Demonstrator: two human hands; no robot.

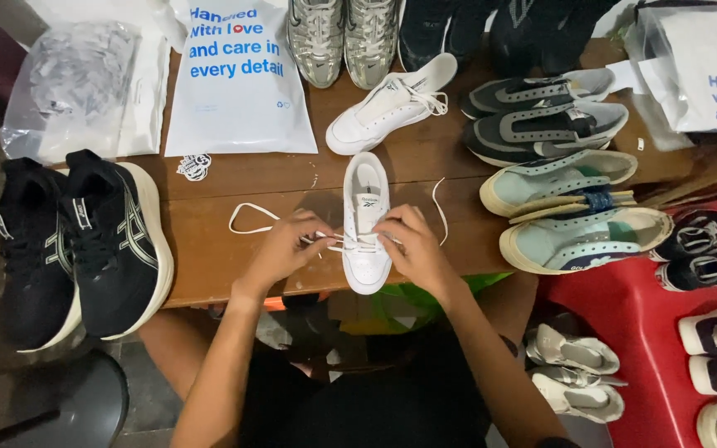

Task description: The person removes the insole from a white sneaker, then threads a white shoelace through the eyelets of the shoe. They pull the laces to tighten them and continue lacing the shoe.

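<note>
**Hands lacing a white sneaker at the bench edge**

Left hand (282,247) pinches a white lace (252,217) just left of the white sneaker (366,222); fingers closed on the lace, with the free end looping out flat over the wood. Right hand (415,249) sits on the shoe's right side, fingertips curled in at the eyelet rows; it looks closed on lace there, though the exact pinch is hidden by the knuckles. The other lace end (440,209) trails off past the right hand.

Sneaker stands sole-down near the front edge of the wooden bench (209,249), toe pointing at the person, opening away. My read: that puts the lower eyelets right under both hands and keeps the shoe steady without clamping it.

Its mate (390,104) lies just behind, angled, laces loose, apart from the one in hand.

Around it:
- black running pair (76,241) on the left, overhanging the bench end
- white mailer bag (238,79) and clear plastic bags (76,83) at the back left
- silver pair (342,37) at the back
- dark grey pair (545,120) and pale green pair (574,216) on the right
- more shoes on a red surface (624,315) lower right

Other pairs sit clear of the hands, well apart from the working spot.
</note>
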